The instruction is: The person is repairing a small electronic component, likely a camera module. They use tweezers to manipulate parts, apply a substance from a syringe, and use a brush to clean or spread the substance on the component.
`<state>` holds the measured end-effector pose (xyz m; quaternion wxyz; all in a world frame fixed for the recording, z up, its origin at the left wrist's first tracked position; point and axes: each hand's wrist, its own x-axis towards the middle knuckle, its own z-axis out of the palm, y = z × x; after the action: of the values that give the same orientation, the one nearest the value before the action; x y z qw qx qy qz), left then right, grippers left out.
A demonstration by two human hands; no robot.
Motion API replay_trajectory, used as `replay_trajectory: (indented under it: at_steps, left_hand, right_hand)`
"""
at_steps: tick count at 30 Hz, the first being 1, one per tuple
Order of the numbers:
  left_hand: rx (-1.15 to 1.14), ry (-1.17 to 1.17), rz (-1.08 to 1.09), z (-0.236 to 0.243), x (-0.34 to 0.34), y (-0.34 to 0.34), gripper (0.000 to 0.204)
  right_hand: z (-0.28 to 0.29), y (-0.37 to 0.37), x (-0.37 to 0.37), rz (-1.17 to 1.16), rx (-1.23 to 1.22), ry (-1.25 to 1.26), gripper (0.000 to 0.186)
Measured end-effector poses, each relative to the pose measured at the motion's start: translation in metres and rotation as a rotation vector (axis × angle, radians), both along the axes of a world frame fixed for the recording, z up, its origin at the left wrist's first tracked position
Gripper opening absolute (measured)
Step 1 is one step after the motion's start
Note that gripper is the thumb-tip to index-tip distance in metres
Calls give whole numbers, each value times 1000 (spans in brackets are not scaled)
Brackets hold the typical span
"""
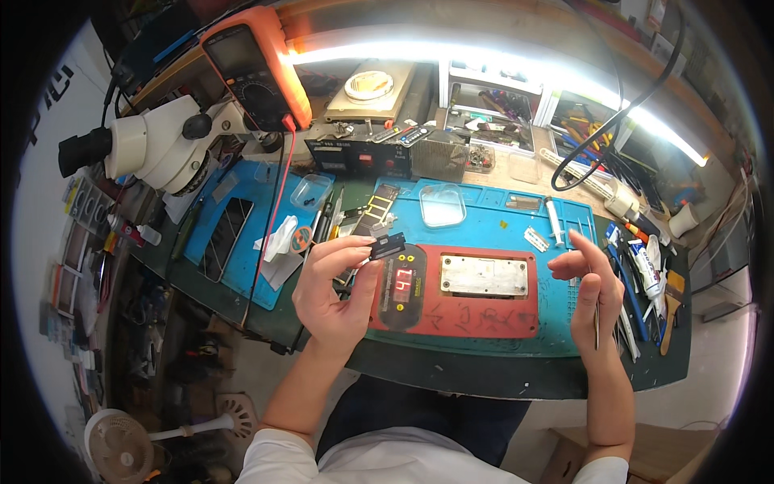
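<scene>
My left hand point(339, 290) is closed in a pinch, thumb against forefinger. Between them is a small flat black part point(388, 246), perhaps a piece of circuit board. It is held above the upper left corner of a red heating plate point(484, 321) with a lit red number display. A pale metal block point(484, 276) is set in that plate. To the right of it, my right hand point(595, 302) is raised with its forefinger and thumb apart. A slim metal tool point(597, 327) lies against its palm, pointing down; the grip of the other fingers is partly hidden.
A blue mat point(500, 228) carries a clear box point(443, 206) and a syringe point(555, 222). Brushes and tubes point(647, 270) lie at right. At left are a microscope point(153, 145), an orange multimeter point(256, 68) with trailing leads, and a phone point(226, 239).
</scene>
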<state>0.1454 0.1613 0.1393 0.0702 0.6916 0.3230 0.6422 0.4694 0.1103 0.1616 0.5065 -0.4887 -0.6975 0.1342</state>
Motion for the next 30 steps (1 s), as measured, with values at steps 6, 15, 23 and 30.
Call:
replay_trajectory:
  at_steps: [6, 15, 23, 30]
  left_hand:
    - [-130, -19, -66, 1, -1, -6, 21]
    - [-69, -41, -3, 0, 0, 1, 20]
    - [-57, -11, 14, -1, -2, 0, 20]
    - [-52, 2, 25, -1, -1, -2, 21]
  right_hand:
    - [-2, 1, -1, -51, -20, 4, 74]
    - [-7, 3, -6, -142, -34, 133, 40]
    - [-1, 5, -4, -159, 43, -53, 32]
    - [0, 7, -5, -151, 56, -100, 29]
